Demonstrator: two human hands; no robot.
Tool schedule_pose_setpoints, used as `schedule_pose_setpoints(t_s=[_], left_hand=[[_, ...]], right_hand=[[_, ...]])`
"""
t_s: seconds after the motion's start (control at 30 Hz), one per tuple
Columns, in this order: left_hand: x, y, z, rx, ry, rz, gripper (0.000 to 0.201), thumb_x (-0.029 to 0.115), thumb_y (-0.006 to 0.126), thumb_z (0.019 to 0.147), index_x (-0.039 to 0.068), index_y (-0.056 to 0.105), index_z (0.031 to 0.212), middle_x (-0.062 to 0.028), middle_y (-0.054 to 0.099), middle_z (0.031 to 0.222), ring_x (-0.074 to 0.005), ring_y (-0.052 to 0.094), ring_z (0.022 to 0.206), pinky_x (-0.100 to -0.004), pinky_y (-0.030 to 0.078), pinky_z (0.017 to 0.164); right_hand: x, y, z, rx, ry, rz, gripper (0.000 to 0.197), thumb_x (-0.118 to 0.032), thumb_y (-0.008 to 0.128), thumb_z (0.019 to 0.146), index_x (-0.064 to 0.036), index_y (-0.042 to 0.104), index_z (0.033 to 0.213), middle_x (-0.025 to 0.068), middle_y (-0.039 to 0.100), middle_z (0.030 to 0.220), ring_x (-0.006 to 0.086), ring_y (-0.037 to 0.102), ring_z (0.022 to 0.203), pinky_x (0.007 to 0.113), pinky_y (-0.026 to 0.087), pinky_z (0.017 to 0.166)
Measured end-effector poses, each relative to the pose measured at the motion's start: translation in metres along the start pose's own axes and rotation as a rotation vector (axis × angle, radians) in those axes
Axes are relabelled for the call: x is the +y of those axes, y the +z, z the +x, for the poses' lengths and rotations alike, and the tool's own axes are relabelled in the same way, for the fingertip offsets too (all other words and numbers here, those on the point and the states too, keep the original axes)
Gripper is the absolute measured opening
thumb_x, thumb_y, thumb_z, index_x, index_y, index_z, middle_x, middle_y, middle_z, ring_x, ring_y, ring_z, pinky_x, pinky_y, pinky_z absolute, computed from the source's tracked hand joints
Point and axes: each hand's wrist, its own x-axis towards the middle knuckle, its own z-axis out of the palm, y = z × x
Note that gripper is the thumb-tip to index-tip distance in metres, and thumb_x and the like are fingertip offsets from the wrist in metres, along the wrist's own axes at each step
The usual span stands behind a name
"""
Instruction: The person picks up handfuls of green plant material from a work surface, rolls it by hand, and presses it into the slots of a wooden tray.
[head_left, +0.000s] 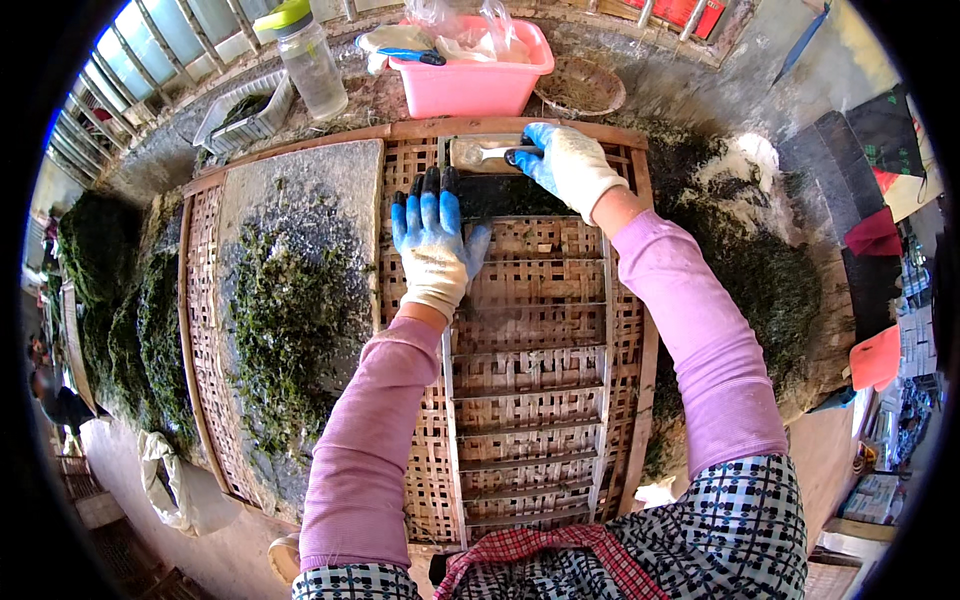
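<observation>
Right hand: here it is, gloved (575, 168), at the far end of the slatted frame (530, 393), fingers closed on the right end of a wooden tool (465, 153).
Wooden tool: lies across the frame's far end; looks light and stiff, easy to manage one-handed, best taken by the end already gripped.
Left hand: flat and gloved (432, 235), fingers extended and slightly apart over the frame's far left corner, clamped on nothing; how hard it presses, I cannot tell.
Slatted frame: thin, stiff, probably light; the long side rails offer the surest hold, the slim crossbars could bend.
Dark strip: a wet-looking band (510, 196) in the frame's far section, likely slick and soft.
Woven tray: under the frame (425, 490), springy by the look of it.
Leafy heap: left of the frame, dark green (290, 310), surely soft, damp, easily torn; scoop from beneath.
Pink tub: beyond the frame's far end (470, 90).
</observation>
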Motion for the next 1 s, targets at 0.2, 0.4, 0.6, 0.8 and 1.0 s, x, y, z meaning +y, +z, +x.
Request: schedule_pose_setpoints(t_s=[0.2,0.4,0.6,0.8,1.0], left_hand=[[0.013,-0.007,0.007,0.007,0.004,-0.012,0.079,0.050,0.070,0.077,-0.002,0.048,0.132,-0.0220,0.047,0.141,-0.0385,0.046,0.130,-0.0558,0.028,0.113],[0.007,0.005,0.000,-0.076,-0.076,0.107,0.080,0.052,0.067,0.081,-0.001,0.048,0.138,-0.0225,0.053,0.138,-0.0391,0.046,0.133,-0.0534,0.023,0.117],[0.011,0.004,0.003,0.054,0.028,0.130,0.065,0.047,0.065,0.085,0.003,0.048,0.131,-0.0213,0.057,0.133,-0.0400,0.053,0.123,-0.0539,0.034,0.110],[0.030,-0.011,-0.008,-0.049,0.090,0.237,0.061,0.051,0.050,0.095,0.003,0.048,0.134,-0.0261,0.057,0.133,-0.0429,0.054,0.126,-0.0547,0.035,0.113],[0.118,-0.010,-0.083,-0.048,0.244,-0.110,0.061,0.048,0.036,0.100,0.001,0.045,0.138,-0.0315,0.057,0.132,-0.0496,0.058,0.118,-0.0569,0.038,0.111]], right_hand=[[0.007,0.002,-0.039,-0.146,-0.105,-0.025,0.043,-0.041,0.063,0.094,-0.0063,0.067,0.118,0.0198,0.070,0.107,0.0353,0.069,0.096,0.045,0.054,0.085],[-0.015,-0.015,-0.068,0.013,0.015,0.154,0.049,-0.032,0.064,0.094,-0.0049,0.055,0.134,0.0191,0.055,0.138,0.0357,0.062,0.115,0.041,0.050,0.098],[0.065,-0.029,-0.236,0.402,0.021,0.011,0.034,-0.012,0.075,0.079,-0.0065,0.063,0.110,0.0169,0.065,0.104,0.0379,0.064,0.093,0.047,0.055,0.078],[0.143,-0.041,-0.429,-0.397,0.962,-0.342,0.056,-0.041,0.067,0.087,-0.0279,0.054,0.140,0.0037,0.041,0.155,0.0301,0.031,0.146,0.051,0.018,0.122],[0.158,-0.064,-0.416,-0.703,0.880,-0.405,0.088,-0.058,0.061,0.090,-0.0210,0.018,0.158,0.0131,0.019,0.164,0.0349,0.018,0.150,0.058,0.009,0.121]])
